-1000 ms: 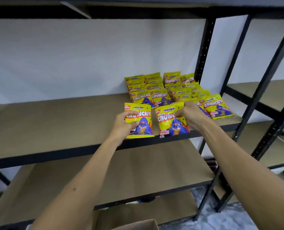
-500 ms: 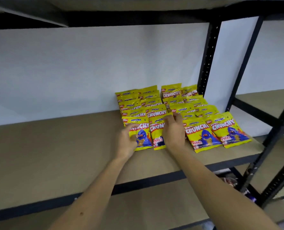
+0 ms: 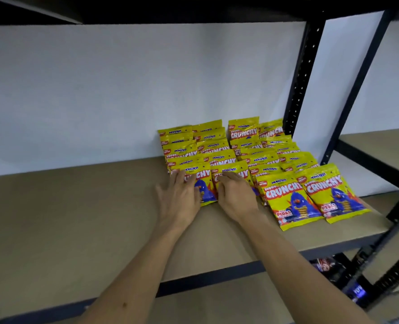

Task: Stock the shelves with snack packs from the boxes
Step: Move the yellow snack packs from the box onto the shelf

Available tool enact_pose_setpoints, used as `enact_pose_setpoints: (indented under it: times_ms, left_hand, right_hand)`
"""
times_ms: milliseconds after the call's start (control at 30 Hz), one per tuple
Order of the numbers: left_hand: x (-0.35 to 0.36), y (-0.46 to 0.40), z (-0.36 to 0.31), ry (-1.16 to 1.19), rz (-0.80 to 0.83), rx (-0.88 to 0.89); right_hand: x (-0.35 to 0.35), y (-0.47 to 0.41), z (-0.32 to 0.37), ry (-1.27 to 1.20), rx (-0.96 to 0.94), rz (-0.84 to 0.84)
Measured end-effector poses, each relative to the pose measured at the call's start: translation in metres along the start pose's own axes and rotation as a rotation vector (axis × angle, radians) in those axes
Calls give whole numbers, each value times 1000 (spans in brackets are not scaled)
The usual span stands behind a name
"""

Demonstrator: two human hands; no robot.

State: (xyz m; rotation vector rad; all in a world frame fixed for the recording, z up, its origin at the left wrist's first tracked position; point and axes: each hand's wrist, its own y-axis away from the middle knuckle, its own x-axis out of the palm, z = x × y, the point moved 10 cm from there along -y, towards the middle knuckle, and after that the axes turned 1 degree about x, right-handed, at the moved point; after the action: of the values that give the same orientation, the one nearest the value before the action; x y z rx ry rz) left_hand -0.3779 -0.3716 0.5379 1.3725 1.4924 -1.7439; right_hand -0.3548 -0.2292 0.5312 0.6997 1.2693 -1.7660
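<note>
Head view: both hands, a second ago gripping two snack packs at the shelf's (image 3: 81, 216) near edge, now lie flat with straight fingers, left hand (image 3: 178, 198) and right hand (image 3: 235, 197) pressing those packs (image 3: 205, 183) down as two new front rows left of the stocked ones.

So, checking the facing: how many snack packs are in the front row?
4: first pack under the left hand, second pack under the right hand, third pack and fourth pack uncovered to their right. Overlapping packs behind aren't counted; some may be hidden.
</note>
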Motion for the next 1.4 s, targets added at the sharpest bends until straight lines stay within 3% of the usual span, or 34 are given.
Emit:
enact_pose_setpoints:
  times_ms: [133, 300, 467, 700, 833, 933, 1033, 1133, 1267, 1400]
  left_hand:
    - [-3, -4, 2, -5, -19, -29]
    - [-6, -13, 0, -2, -9, -45]
    - [-14, -12, -5, 11, -46, -4]
    - [-50, 16, -16, 23, -74, 69]
    - [-95, 60, -27, 61, -224, 122]
    - [-108, 112, -37, 68, -320, 278]
    - [-100, 156, -33, 17, -312, 408]
    - [-79, 192, -9, 94, -247, 390]
    - [-5, 246, 41, 186, 37, 223]
    - [79, 346, 101, 293, 275, -21]
  right_hand:
    - [-5, -4, 0, -126, -9, 77]
    - [-12, -16, 5, -87, -43, 77]
    - [-39, -6, 0, -101, -4, -135]
    - [-79, 29, 12, -122, -32, -186]
    - [-112, 83, 9, -258, 59, -405]
    - [-107, 135, 20, -162, 51, -483]
    - [-83, 172, 29, -222, 26, -403]
    - [-38, 214, 22, -311, 122, -177]
    - [46, 289, 6, -379, 363, 197]
    - [128, 393, 18, -334, 443, 572]
